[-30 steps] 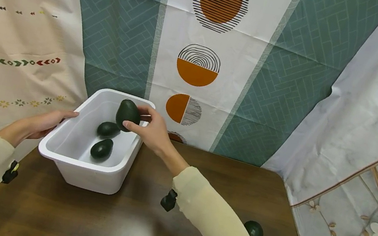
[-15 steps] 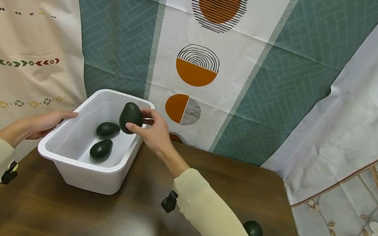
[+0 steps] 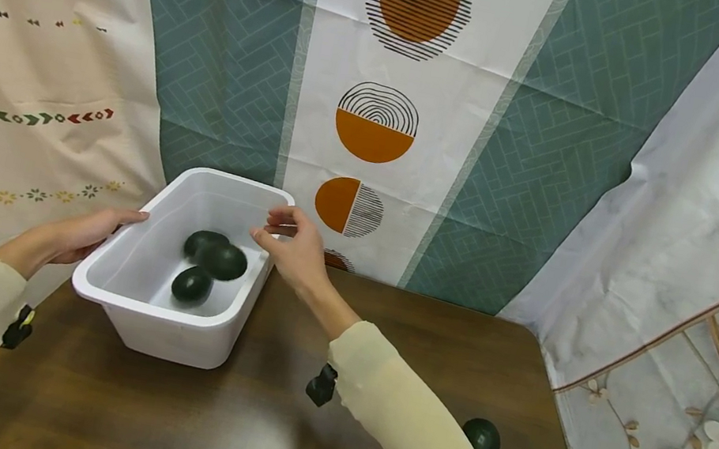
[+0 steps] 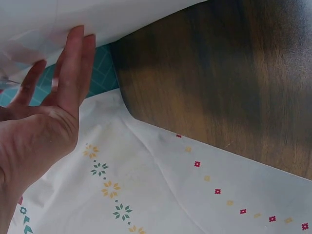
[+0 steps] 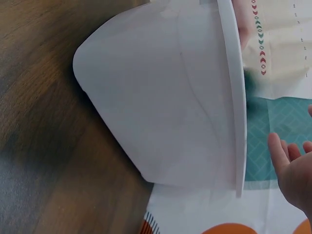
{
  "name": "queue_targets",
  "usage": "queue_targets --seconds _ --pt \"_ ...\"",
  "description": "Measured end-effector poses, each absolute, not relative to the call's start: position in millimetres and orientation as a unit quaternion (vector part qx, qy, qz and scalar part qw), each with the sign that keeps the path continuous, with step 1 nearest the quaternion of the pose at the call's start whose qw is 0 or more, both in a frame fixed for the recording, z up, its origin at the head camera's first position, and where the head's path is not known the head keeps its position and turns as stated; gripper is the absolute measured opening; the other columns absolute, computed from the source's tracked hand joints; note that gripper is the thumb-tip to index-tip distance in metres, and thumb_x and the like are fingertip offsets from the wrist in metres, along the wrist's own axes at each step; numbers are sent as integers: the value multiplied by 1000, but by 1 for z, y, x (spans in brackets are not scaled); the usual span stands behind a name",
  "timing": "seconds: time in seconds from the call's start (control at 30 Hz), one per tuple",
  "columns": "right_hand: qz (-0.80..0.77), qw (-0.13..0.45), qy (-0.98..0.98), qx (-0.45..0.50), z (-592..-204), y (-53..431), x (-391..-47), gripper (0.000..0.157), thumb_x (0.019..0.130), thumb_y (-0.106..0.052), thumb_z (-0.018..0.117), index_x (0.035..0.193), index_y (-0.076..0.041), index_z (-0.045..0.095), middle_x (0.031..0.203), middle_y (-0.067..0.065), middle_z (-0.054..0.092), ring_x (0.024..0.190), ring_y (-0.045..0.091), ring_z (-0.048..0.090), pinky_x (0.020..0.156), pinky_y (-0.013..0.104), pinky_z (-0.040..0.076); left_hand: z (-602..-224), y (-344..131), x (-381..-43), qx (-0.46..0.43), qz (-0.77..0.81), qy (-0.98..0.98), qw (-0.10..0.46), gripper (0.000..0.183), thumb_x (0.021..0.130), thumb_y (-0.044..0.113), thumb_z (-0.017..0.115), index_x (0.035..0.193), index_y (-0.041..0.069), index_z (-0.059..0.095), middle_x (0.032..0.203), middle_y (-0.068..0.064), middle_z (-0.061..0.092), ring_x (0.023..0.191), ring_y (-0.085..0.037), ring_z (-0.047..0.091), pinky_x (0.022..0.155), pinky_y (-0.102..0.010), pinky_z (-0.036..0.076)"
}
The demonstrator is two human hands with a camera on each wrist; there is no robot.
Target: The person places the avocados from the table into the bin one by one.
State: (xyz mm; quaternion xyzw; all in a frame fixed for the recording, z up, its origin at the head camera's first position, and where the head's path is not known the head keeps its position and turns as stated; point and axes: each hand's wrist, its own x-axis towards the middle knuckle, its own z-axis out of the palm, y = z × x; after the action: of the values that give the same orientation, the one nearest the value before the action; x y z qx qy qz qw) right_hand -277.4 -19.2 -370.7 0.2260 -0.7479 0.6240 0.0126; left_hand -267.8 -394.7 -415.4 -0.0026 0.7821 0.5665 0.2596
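A white plastic tub (image 3: 176, 341) stands on the table at left in the head view. My left hand (image 3: 77, 235) holds its left rim, thumb over the edge, fingers (image 4: 73, 63) along the outer wall. Inside lie two dark green avocados, a nearer one (image 3: 191, 285) and a farther one (image 3: 196, 240). A third avocado (image 3: 226, 262) overlaps the farther one in the head view. Above the right rim, my right hand (image 3: 297, 250) has its fingers parted and holds nothing. Another avocado (image 3: 482, 441) rests on the table at right, partly behind my right sleeve.
The brown wooden table (image 3: 407, 361) ends at patterned cloth hangings (image 3: 472, 156) behind and on both sides. The tub's far end is close to the back cloth. A small black device (image 3: 322, 384) sits on my right sleeve and another (image 3: 19, 327) on my left.
My right hand has let go of the avocado it held over the tub, and that avocado is now lower, inside the tub. The left hand has stayed at the rim.
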Motion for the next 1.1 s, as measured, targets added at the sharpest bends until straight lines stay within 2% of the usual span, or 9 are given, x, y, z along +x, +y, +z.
queue_targets --seconds 0.2,0.43,0.7,0.83,1.1 --pt "608 22 -758 235 -370 -17 -278 31 94 -17 83 120 -8 69 121 17 70 103 15 69 81 23 57 -412 -393 -268 -1 558 788 259 75 115 50 29 162 -5 12 137 -19 59 118 -29 66 95 -50 58" --pt "587 16 -768 257 -366 -11 -274 34 93 -18 84 122 -9 69 112 1 69 103 15 70 84 26 58 -413 -393 -268 6 556 790 259 75 115 50 29 163 -5 10 140 -21 57 120 -30 66 96 -51 58" --pt "540 0 -790 291 -366 -2 -271 40 96 -22 82 130 -9 65 127 11 68 115 27 68 93 27 56 -414 -392 -267 -3 565 784 258 74 115 50 30 162 -5 14 135 -17 61 118 -30 67 96 -50 58" --pt "519 -8 -799 304 -366 4 -270 42 96 -22 82 132 -10 64 129 9 68 116 24 68 96 31 57 -412 -391 -265 -5 564 785 256 74 114 50 32 163 -4 14 136 -19 61 118 -31 67 94 -51 58" --pt "499 -36 -804 320 -363 23 -269 44 95 -22 83 132 -7 63 128 12 68 114 16 65 94 23 56 -411 -390 -264 3 564 786 254 75 115 50 32 163 -4 13 138 -21 59 119 -32 67 94 -51 58"
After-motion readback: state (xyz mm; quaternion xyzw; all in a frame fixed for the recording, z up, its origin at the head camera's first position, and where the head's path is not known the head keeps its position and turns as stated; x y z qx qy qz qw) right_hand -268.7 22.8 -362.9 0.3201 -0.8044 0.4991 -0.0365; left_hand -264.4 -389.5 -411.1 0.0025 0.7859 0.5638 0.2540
